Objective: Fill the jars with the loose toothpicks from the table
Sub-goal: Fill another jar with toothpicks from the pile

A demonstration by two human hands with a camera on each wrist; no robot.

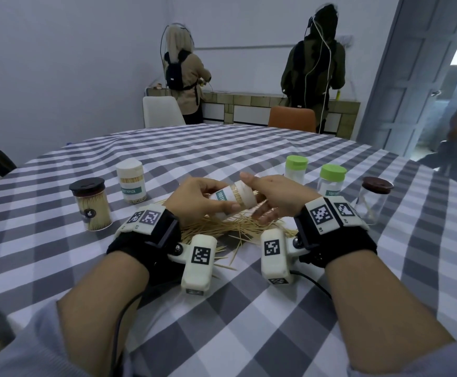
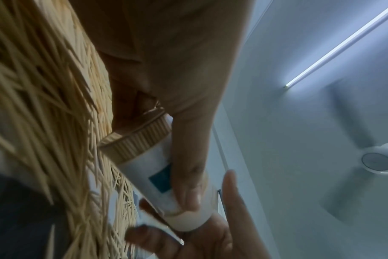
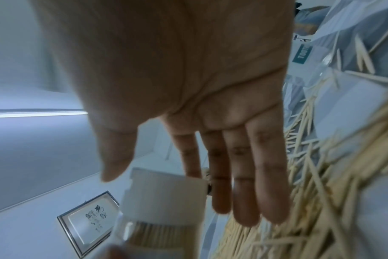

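Observation:
My left hand (image 1: 207, 198) grips a white-lidded toothpick jar (image 1: 235, 198), tipped on its side above the loose toothpicks (image 1: 235, 231). The jar is packed with toothpicks and bears a teal label. My right hand (image 1: 273, 197) is open against the lid end, thumb over the top and straight fingers underneath. In the left wrist view my left thumb (image 2: 188, 166) lies across the jar (image 2: 148, 168), above the toothpicks (image 2: 44, 105). The right wrist view shows my right hand's fingers (image 3: 244, 175) stretched beside the lid (image 3: 166, 192), over the toothpicks (image 3: 310, 192).
On the left of the checked tablecloth (image 1: 249, 308) stand a full black-lidded jar (image 1: 92, 205) and a full white-lidded jar (image 1: 132, 183). On the right are two green-lidded jars (image 1: 295, 170) (image 1: 330, 180) and a nearly empty brown-lidded glass jar (image 1: 371, 202). Two people stand at the far counter.

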